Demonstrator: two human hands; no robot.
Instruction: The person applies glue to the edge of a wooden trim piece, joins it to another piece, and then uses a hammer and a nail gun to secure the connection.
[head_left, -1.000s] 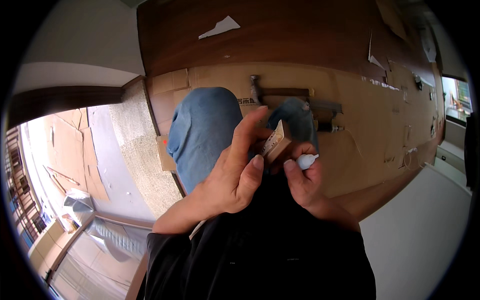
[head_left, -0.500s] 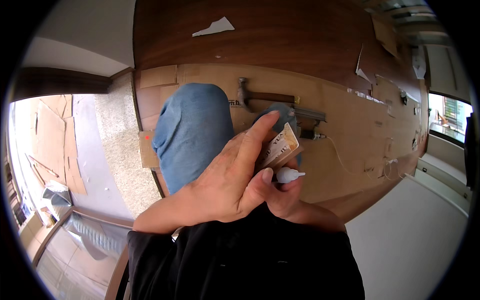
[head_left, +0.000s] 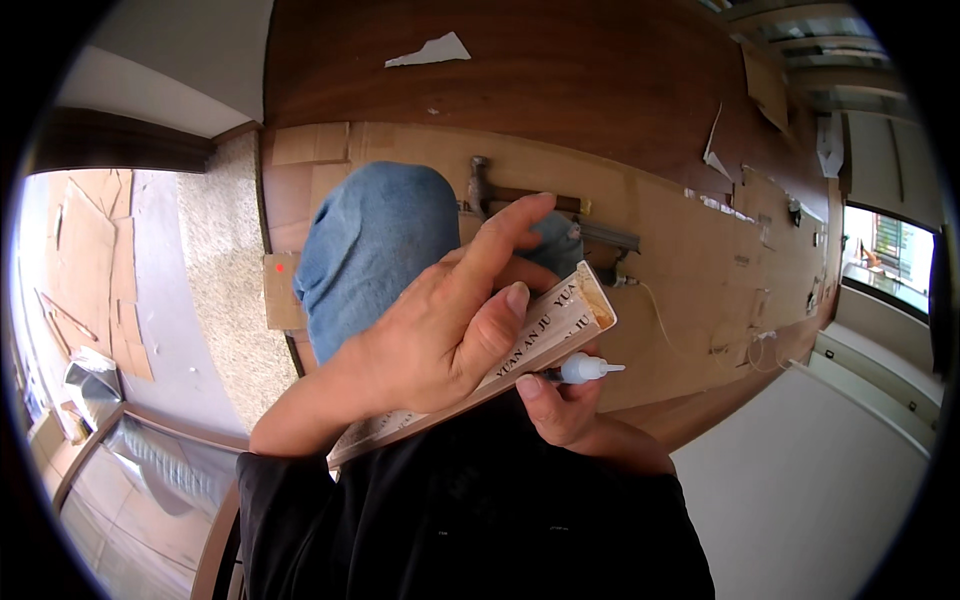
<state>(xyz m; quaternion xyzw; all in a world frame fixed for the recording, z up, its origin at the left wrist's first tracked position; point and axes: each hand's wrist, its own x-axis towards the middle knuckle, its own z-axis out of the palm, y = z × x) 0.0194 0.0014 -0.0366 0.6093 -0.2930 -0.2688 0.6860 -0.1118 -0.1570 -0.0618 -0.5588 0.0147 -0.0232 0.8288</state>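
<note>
Left hand [head_left: 425, 335] lies over printed strip [head_left: 545, 335]; can't tell if it grips. Right hand [head_left: 562, 412] grips small bottle [head_left: 580, 368] near strip's right end. Strip slants in front of black shirt [head_left: 470, 500].

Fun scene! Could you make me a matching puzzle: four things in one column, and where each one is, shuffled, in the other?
Things
1. claw hammer
2. white squeeze bottle
3. long printed strip
4. torn white scrap

Places
A. slanting across the front of the black shirt
B. on the dark brown wood-look floor
C. in the right hand, nozzle pointing right in the picture
D. on the tan cardboard, beyond the fingers

Right pairs: 1-D, 2-C, 3-A, 4-B
</note>
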